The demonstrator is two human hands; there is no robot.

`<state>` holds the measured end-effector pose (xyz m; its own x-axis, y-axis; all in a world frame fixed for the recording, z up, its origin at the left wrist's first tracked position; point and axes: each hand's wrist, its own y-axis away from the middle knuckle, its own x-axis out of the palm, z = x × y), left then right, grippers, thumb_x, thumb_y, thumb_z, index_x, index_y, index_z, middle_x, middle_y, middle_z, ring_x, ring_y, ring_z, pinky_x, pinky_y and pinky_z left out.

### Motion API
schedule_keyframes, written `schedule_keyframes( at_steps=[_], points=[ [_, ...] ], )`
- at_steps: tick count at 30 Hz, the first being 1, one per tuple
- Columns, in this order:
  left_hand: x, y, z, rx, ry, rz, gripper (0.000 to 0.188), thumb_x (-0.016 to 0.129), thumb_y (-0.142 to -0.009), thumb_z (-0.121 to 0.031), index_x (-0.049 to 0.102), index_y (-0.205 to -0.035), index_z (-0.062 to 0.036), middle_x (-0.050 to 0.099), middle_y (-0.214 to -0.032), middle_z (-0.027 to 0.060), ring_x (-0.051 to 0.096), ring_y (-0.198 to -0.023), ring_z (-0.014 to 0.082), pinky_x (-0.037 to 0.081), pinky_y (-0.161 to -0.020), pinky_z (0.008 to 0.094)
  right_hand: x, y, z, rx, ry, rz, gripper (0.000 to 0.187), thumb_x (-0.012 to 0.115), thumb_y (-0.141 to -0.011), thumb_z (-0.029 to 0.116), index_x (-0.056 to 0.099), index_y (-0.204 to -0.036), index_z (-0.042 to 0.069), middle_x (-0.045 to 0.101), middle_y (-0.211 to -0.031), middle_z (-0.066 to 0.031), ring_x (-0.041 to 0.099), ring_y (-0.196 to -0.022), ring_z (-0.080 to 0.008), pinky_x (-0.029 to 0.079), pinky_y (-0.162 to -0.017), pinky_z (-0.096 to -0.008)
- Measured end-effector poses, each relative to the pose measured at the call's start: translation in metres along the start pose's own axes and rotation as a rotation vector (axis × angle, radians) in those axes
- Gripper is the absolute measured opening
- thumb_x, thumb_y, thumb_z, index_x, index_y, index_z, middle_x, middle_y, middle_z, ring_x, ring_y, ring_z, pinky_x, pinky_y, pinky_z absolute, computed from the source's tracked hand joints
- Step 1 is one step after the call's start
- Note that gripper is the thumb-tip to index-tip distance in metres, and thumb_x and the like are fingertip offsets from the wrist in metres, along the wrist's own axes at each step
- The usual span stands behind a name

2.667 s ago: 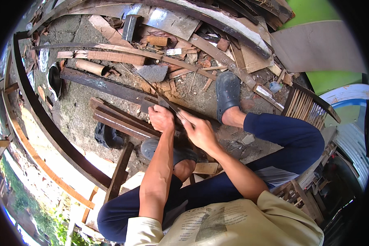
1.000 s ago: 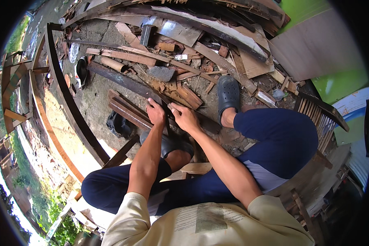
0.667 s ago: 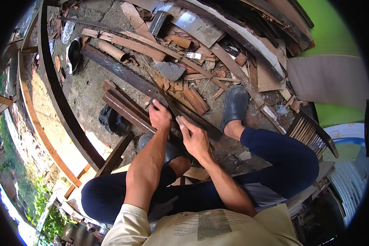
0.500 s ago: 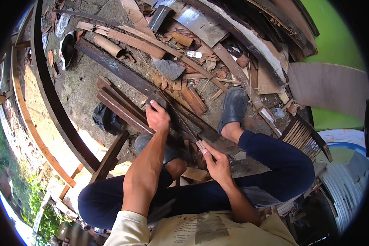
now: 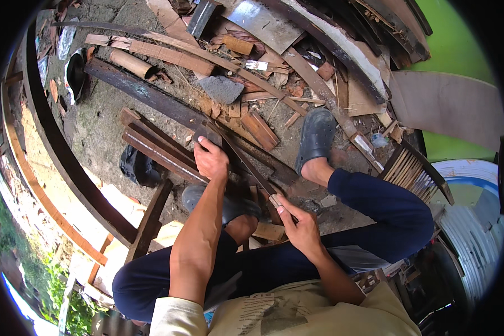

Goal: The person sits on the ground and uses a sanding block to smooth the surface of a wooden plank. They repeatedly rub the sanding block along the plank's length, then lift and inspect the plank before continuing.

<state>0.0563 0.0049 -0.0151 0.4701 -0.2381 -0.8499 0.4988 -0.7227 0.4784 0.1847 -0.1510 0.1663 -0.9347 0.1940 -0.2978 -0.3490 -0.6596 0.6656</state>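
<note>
My left hand point(image 5: 211, 162) is closed on a small dark block point(image 5: 208, 134), thumb along its near side. The block sits by a long dark beam point(image 5: 145, 92) lying on the ground. In my right hand point(image 5: 299, 227) is the grip end of a long, narrow dark blade point(image 5: 247, 161). It slants up and left from my fingers, and its far end lies beside the block. I cannot tell whether the blade touches the block, or what kind of tool it is. Dark wooden strips point(image 5: 159, 151) lie left of my left hand.
My feet, in dark clogs point(image 5: 317, 137), stand on either side of the blade. Wood scraps, a grey stone point(image 5: 222, 89) and a bamboo piece point(image 5: 131, 63) litter the ground ahead. A black plastic bag point(image 5: 139, 166) lies left. A slatted wooden piece point(image 5: 411, 176) stands right.
The blade has turned in my right hand, so it looks broader now than the thin line before. My left hand stays on the block. The whole view has shifted slightly.
</note>
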Motion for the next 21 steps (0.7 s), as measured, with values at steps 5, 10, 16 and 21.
schedule_keyframes(
  at_steps=[5, 10, 16, 21],
  points=[
    [-0.003, 0.001, -0.007, 0.003, 0.020, 0.050, 0.075, 0.030, -0.106, -0.057, 0.059, -0.138, 0.0048, 0.062, -0.136, 0.0258, 0.057, -0.126, 0.0455, 0.042, -0.109, 0.0497, 0.073, -0.125, -0.004, -0.045, -0.019, -0.029, 0.036, 0.059, -0.102, 0.030, 0.070, -0.130, 0.010, 0.070, -0.118, -0.0207, 0.067, -0.108, -0.0411, 0.056, -0.091, -0.0422],
    [-0.004, -0.002, -0.009, -0.009, 0.009, 0.043, 0.073, 0.031, -0.105, -0.058, 0.060, -0.137, 0.0010, 0.064, -0.133, 0.0265, 0.059, -0.122, 0.0466, 0.044, -0.105, 0.0518, 0.053, -0.078, 0.010, 0.064, 0.073, 0.002, 0.037, 0.058, -0.102, 0.032, 0.069, -0.132, 0.013, 0.071, -0.114, -0.0217, 0.068, -0.103, -0.0430, 0.056, -0.089, -0.0443],
    [-0.005, 0.002, -0.009, 0.016, 0.022, -0.009, 0.068, 0.031, -0.105, -0.056, 0.064, -0.125, 0.0009, 0.065, -0.127, 0.0276, 0.061, -0.115, 0.0487, 0.045, -0.098, 0.0553, -0.005, 0.005, -0.012, 0.093, -0.017, 0.039, 0.036, 0.061, -0.105, 0.022, 0.066, -0.135, 0.003, 0.072, -0.124, -0.0195, 0.070, -0.117, -0.0258, 0.053, -0.097, -0.0323],
    [-0.001, -0.003, -0.007, 0.079, 0.019, 0.002, 0.066, 0.031, -0.105, -0.055, 0.065, -0.120, -0.0005, 0.066, -0.125, 0.0282, 0.061, -0.113, 0.0497, 0.045, -0.096, 0.0563, 0.078, -0.122, 0.000, -0.015, 0.061, -0.022, 0.034, 0.058, -0.103, 0.026, 0.068, -0.131, 0.009, 0.068, -0.118, -0.0236, 0.068, -0.104, -0.0412, 0.058, -0.086, -0.0423]
  ],
)
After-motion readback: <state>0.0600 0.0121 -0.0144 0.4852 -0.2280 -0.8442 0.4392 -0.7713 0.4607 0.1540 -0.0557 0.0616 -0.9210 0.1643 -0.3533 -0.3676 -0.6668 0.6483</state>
